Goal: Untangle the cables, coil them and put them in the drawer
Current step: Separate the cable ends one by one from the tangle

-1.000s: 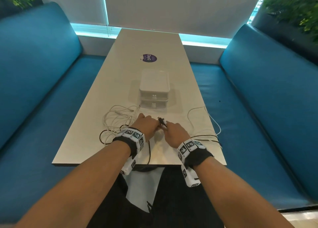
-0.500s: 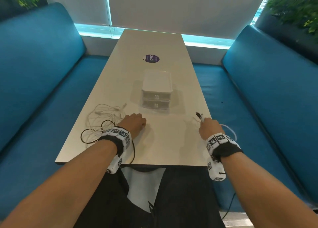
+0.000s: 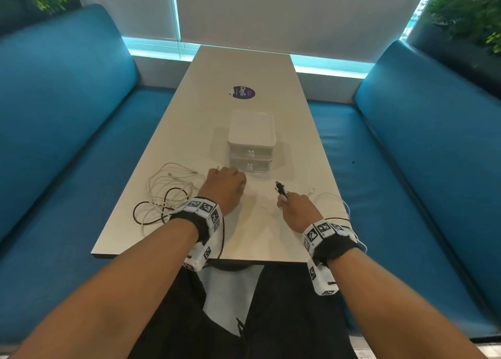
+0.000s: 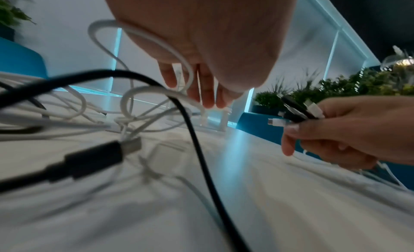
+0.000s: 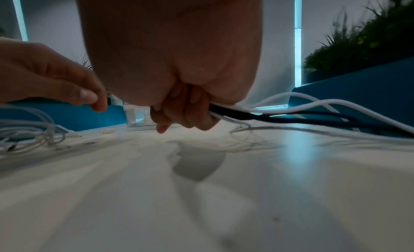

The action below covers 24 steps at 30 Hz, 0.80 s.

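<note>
A tangle of white and black cables lies on the near left of the table. My left hand is over its right edge, fingers curled down, and a white cable runs across the palm and between the fingers. A black USB plug lies on the table below. My right hand grips a bundle of black and white cable ends, which stick up from the fist. Their cords trail off to the right. The white two-drawer unit stands shut just beyond the hands.
Blue bench seats flank the table on both sides. A round purple sticker lies further up the table. Cable loops hang over the near right table edge by my right wrist. Plants stand behind the right bench.
My right hand pulled the cable ends out to the right, then came back toward the middle. My left hand moved a little forward, toward the drawer unit.
</note>
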Tool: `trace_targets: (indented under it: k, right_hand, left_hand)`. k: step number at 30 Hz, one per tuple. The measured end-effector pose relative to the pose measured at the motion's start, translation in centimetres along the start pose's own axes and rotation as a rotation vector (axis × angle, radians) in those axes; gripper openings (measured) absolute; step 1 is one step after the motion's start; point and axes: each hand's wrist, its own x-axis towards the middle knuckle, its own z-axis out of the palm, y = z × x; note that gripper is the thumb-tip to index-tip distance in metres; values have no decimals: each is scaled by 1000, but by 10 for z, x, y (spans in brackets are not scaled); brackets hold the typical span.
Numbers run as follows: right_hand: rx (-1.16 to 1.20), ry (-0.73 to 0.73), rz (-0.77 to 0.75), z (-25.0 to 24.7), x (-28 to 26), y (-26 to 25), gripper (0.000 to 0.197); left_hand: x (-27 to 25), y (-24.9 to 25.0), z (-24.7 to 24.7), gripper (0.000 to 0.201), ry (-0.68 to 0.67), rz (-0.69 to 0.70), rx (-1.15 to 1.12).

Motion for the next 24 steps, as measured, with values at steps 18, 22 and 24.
trace_targets:
  k: [18,22,24]
  right_hand:
    - [168,-3,62,10,2,-11,32]
    - [197,-51,68,10,-2,-12,35]
    - [228,-36,58,9,-4,-12,34]
  left_hand:
    - [-11,-4,11,5,-192,-192,43]
    - [-9,6,13,19,-227,-58,75]
    - [-8,12,13,23,-180,-27,94]
